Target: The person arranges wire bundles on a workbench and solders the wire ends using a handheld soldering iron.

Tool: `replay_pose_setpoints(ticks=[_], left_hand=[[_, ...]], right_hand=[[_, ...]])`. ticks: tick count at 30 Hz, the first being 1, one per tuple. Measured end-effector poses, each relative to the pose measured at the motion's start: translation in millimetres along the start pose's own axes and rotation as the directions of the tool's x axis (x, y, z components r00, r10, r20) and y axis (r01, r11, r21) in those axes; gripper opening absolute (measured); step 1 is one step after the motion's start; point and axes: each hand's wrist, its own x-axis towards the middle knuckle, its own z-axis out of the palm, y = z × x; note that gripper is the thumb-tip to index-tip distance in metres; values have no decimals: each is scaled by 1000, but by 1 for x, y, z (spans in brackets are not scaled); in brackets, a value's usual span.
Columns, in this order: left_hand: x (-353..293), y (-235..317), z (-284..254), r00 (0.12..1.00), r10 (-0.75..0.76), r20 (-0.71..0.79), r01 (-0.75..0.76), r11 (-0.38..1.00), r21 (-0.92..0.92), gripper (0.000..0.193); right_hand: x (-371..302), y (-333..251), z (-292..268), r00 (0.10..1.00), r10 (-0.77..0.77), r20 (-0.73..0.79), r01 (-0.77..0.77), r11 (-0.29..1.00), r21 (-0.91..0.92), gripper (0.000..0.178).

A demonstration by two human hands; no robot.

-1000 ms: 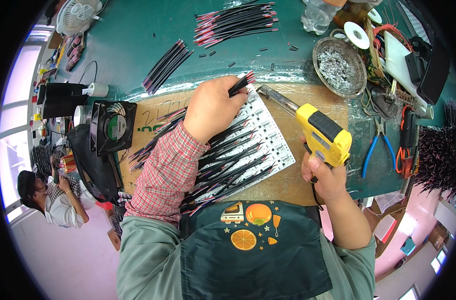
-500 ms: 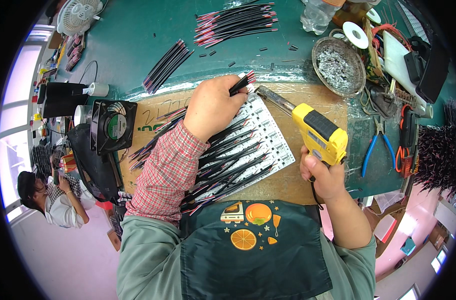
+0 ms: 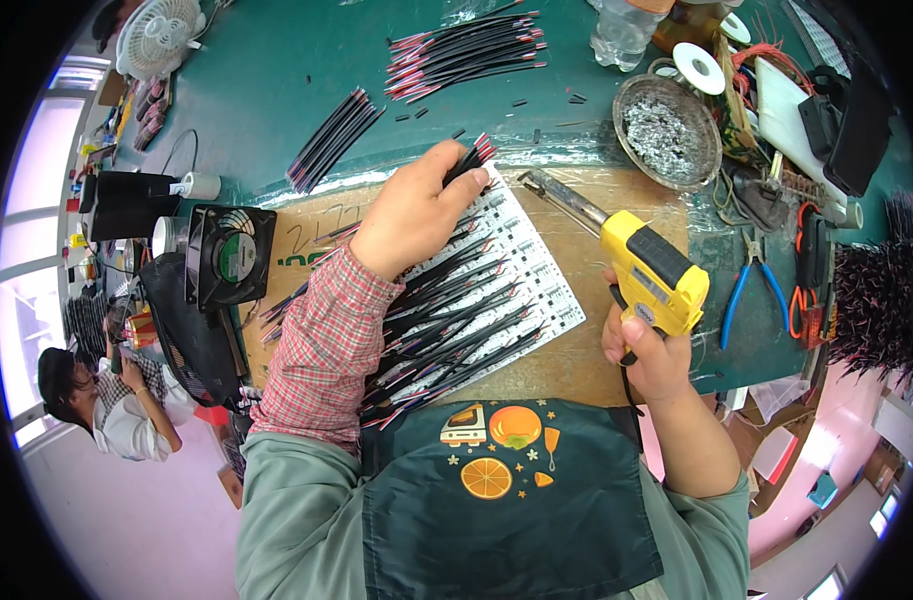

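Observation:
My left hand [image 3: 409,212] is closed round a bunch of short black wires [image 3: 465,165], whose red and white stripped ends stick out past the fingers. Below it lies a white sheet of circuit boards [image 3: 539,268], with rows of black wires [image 3: 447,335] across its left part. The fingers of my right hand [image 3: 649,352] wrap the handle of a yellow soldering gun [image 3: 659,272]. Its metal nose points up and left, beside the sheet's upper right edge and apart from the wires in my left hand. My left palm hides part of the bunch.
On the green table lie two wire piles [image 3: 467,55] [image 3: 334,140]. A round metal dish [image 3: 667,130] of silvery scraps stands at the back right, near blue-handled pliers [image 3: 755,290]. A black fan [image 3: 229,257] stands left of the wooden board [image 3: 617,370]. Another person [image 3: 107,400] sits far left.
My left hand has drawn slightly left and back with the wires. The soldering gun has shifted a little right and down, its nose farther from the left hand.

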Motion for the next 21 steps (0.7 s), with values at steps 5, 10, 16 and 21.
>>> replay_pose_setpoints(ticks=[5,10,16,21], left_hand=[[-6,14,-8,975,208,-79,-207,978,32,22],[-17,49,-18,977,107,-185,-121,990,-71,22],[-17,54,-8,977,23,-214,-74,969,-235,21],[-16,62,-4,982,-36,-185,33,999,-16,17]], right_hand=[[-5,-5,-10,1000,-9,13,9,1000,5,61],[-10,-9,-17,1000,-9,5,9,1000,12,61],[-14,-11,-25,1000,9,1,-9,1000,1,60],[-10,-13,-33,1000,1,7,-1,1000,-5,60]])
